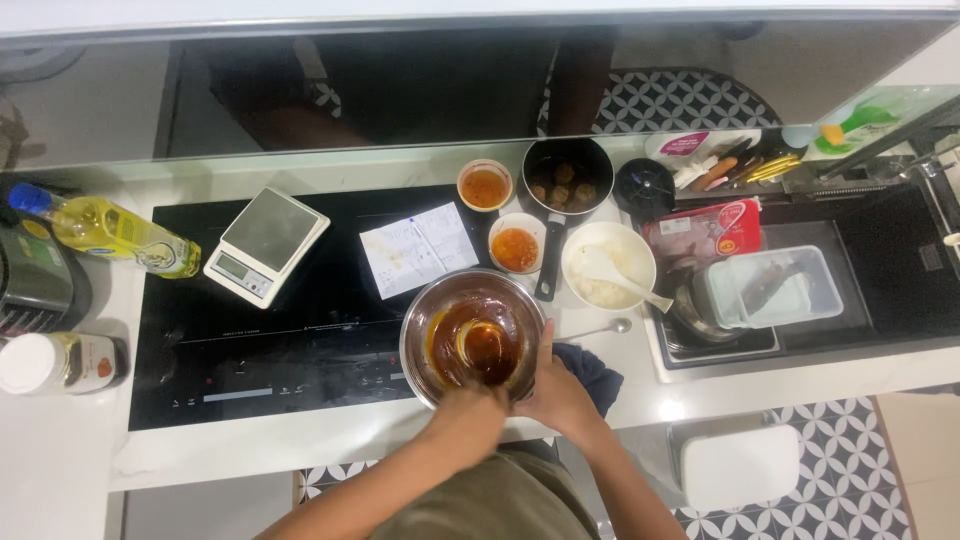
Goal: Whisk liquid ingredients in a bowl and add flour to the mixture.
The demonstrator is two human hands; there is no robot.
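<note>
**Both hands at the steel bowl, lower centre of the frame**

The right hand (560, 392) was clamped on the near right rim of the metal mixing bowl (425, 310), thumb up along the edge, grasping it firmly. The left hand (472, 408) sat at the bowl's near rim, fingers curled as if round a utensil; the tool itself was too blurred to make out, so I cannot tell what that fist held. Inside the bowl, a dark amber sauce (478, 345) pooled at the bottom. The bowl rested on the right end of the black cooktop (200, 350), just below centre frame.

Under the right wrist lay a dark blue cloth (598, 375), with a spoon (600, 329) just above it. Above the bowl: a sheet of paper (418, 248), two small bowls of orange sauce (515, 243), and a black pan (568, 180) holding brown balls. To the right, a white bowl (608, 262) with a white spoon. Over on the left, a kitchen scale (266, 243) sat on the cooktop, an oil bottle (105, 230) lay at the far left, and a jar (60, 362) below that.
</note>
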